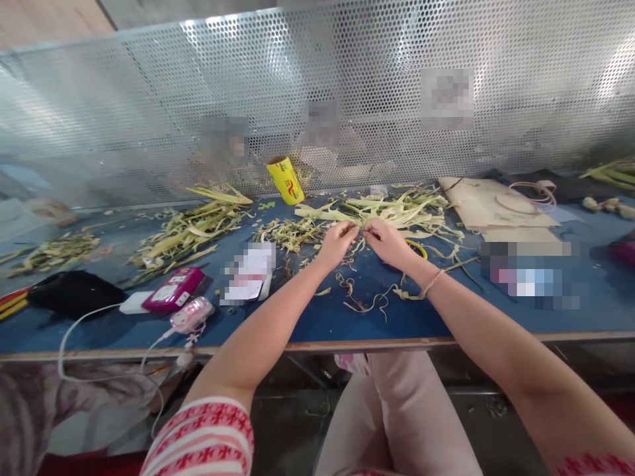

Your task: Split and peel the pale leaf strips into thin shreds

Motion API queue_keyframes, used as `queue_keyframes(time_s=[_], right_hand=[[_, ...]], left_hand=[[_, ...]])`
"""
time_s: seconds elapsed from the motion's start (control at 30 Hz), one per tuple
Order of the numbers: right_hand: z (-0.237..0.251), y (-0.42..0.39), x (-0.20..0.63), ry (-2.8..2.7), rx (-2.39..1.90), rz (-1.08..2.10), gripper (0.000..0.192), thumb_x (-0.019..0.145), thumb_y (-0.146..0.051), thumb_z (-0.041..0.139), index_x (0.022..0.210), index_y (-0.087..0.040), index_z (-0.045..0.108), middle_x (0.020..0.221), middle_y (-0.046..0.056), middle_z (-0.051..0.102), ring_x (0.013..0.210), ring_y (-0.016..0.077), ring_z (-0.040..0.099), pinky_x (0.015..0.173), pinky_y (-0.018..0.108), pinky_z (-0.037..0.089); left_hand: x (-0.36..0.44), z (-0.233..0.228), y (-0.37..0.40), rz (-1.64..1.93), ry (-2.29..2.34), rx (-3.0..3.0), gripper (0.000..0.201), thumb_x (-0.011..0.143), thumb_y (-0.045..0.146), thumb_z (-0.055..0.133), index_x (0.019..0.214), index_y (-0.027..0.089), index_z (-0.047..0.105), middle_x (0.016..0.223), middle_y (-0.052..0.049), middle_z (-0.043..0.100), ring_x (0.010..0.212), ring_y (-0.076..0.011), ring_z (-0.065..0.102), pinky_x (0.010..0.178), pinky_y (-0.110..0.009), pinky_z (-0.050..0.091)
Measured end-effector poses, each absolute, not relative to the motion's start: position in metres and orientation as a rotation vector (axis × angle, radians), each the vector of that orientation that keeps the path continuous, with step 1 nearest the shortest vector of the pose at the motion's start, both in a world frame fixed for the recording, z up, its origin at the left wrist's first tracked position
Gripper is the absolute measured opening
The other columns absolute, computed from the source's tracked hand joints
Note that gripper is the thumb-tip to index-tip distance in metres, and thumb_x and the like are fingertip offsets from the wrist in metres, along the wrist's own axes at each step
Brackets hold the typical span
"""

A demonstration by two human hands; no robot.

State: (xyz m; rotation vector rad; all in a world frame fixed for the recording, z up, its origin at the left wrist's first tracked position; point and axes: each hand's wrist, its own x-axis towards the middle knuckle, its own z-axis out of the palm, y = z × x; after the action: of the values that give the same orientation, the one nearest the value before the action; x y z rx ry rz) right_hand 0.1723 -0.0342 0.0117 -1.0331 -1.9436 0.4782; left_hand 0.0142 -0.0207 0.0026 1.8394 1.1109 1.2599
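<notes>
both hands pinched on one leaf strip, centre frame

left hand (338,242) and right hand (387,241) meet just above centre of the frame, over the blue tabletop (307,317). fingers of both are closed together on a pale green leaf strip (360,226) held between them. the gap between the hands is tiny, fingertips almost touching.

key relation: the strip's long axis runs roughly left-right in the frame, in line with the two pinch points. neither hand is clearly nearer, since both are already on it. how much strip is inside each grip is too small to tell.

around it:
- leaf pile (391,210) just behind the hands, toward the upper middle, strands mostly lying left-right
- second leaf pile (186,231) to the left of centre, well apart from the hands
- curly trimmings (364,301) on the tabletop just below the hands
- yellow roll (286,179) tilted against the perforated metal screen (149,99), upper middle
- pink device (174,289) and a white cable (89,330) at lower left
- cardboard sheets (496,208) at upper right
</notes>
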Motion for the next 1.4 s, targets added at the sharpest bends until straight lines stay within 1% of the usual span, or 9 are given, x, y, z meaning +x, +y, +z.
queue_keyframes(time_s=[0.1, 0.2, 0.33, 0.47, 0.67, 0.83, 0.97, 1.2, 1.4], right_hand=[[0.010, -0.033, 0.171, -1.993, -1.035, 0.548, 0.011, 0.084, -0.026, 0.046, 0.074, -0.022, 0.045, 0.057, -0.004, 0.044, 0.054, 0.0136, 0.043, 0.056, 0.028, 0.033], [0.010, -0.034, 0.171, -2.062, -1.042, 0.476, 0.011, 0.085, -0.025, 0.047, 0.075, -0.020, 0.050, 0.062, -0.001, 0.051, 0.059, 0.0152, 0.048, 0.060, 0.030, 0.039], [0.015, -0.037, 0.177, -2.012, -0.929, -0.025, 0.011, 0.086, -0.019, 0.047, 0.082, -0.018, 0.057, 0.091, 0.010, 0.059, 0.089, 0.0217, 0.055, 0.081, 0.038, 0.045], [0.020, -0.037, 0.186, -2.162, -0.898, -0.348, 0.016, 0.086, -0.017, 0.051, 0.099, -0.016, 0.060, 0.109, 0.013, 0.061, 0.109, 0.0268, 0.051, 0.097, 0.045, 0.040], [0.016, -0.033, 0.187, -2.497, -0.986, -0.377, 0.023, 0.094, -0.018, 0.039, 0.095, -0.013, 0.061, 0.091, 0.013, 0.063, 0.092, 0.0239, 0.057, 0.089, 0.040, 0.044], [0.007, -0.029, 0.184, -2.555, -0.982, -0.253, 0.026, 0.093, -0.012, 0.033, 0.098, -0.013, 0.059, 0.093, 0.013, 0.061, 0.084, 0.0230, 0.058, 0.077, 0.037, 0.047], [0.002, -0.028, 0.182, -2.519, -0.959, -0.144, 0.026, 0.094, -0.015, 0.031, 0.101, -0.011, 0.055, 0.088, 0.013, 0.061, 0.080, 0.0245, 0.058, 0.072, 0.040, 0.047], [0.001, -0.030, 0.181, -2.495, -1.000, 0.011, 0.019, 0.094, -0.018, 0.032, 0.097, -0.014, 0.051, 0.089, 0.013, 0.061, 0.080, 0.0231, 0.058, 0.071, 0.037, 0.045], [0.008, -0.036, 0.177, -2.419, -1.020, 0.078, 0.015, 0.090, -0.016, 0.038, 0.083, -0.018, 0.050, 0.080, 0.008, 0.060, 0.074, 0.0200, 0.056, 0.068, 0.033, 0.040]], left_hand=[[0.013, 0.003, -0.018, 1.308, 1.121, 1.771, 0.030, 0.086, 0.044, 0.051, 0.074, 0.017, 0.053, 0.061, 0.002, 0.047, 0.058, -0.0112, 0.046, 0.058, -0.025, 0.038], [0.011, 0.007, -0.018, 1.370, 1.174, 1.868, 0.026, 0.086, 0.042, 0.053, 0.078, 0.018, 0.054, 0.067, 0.001, 0.051, 0.064, -0.0121, 0.049, 0.064, -0.025, 0.040], [0.007, 0.013, -0.019, 1.319, 1.216, 1.995, 0.024, 0.088, 0.040, 0.051, 0.078, 0.018, 0.055, 0.072, -0.001, 0.058, 0.067, -0.0140, 0.053, 0.067, -0.027, 0.043], [0.006, 0.014, -0.018, 1.198, 1.238, 2.149, 0.025, 0.088, 0.037, 0.049, 0.079, 0.017, 0.059, 0.079, -0.004, 0.065, 0.072, -0.0165, 0.058, 0.071, -0.028, 0.044], [0.007, 0.012, -0.019, 1.073, 1.302, 2.451, 0.036, 0.093, 0.040, 0.040, 0.087, 0.016, 0.066, 0.081, -0.006, 0.070, 0.077, -0.0189, 0.062, 0.082, -0.033, 0.042], [0.003, 0.014, -0.023, 0.988, 1.442, 2.780, 0.044, 0.095, 0.040, 0.034, 0.074, 0.016, 0.063, 0.074, -0.010, 0.067, 0.079, -0.0222, 0.060, 0.088, -0.041, 0.034], [0.001, 0.018, -0.027, 1.016, 1.441, 2.878, 0.036, 0.095, 0.036, 0.037, 0.074, 0.017, 0.061, 0.070, -0.008, 0.064, 0.081, -0.0224, 0.059, 0.088, -0.041, 0.032], [0.008, 0.014, -0.029, 0.890, 1.452, 2.637, 0.028, 0.096, 0.034, 0.032, 0.085, 0.020, 0.054, 0.066, -0.005, 0.060, 0.062, -0.0192, 0.057, 0.059, -0.028, 0.033], [0.007, 0.013, -0.027, 0.940, 1.387, 2.605, 0.026, 0.095, 0.034, 0.034, 0.079, 0.021, 0.049, 0.060, -0.002, 0.054, 0.057, -0.0175, 0.054, 0.054, -0.026, 0.029]])
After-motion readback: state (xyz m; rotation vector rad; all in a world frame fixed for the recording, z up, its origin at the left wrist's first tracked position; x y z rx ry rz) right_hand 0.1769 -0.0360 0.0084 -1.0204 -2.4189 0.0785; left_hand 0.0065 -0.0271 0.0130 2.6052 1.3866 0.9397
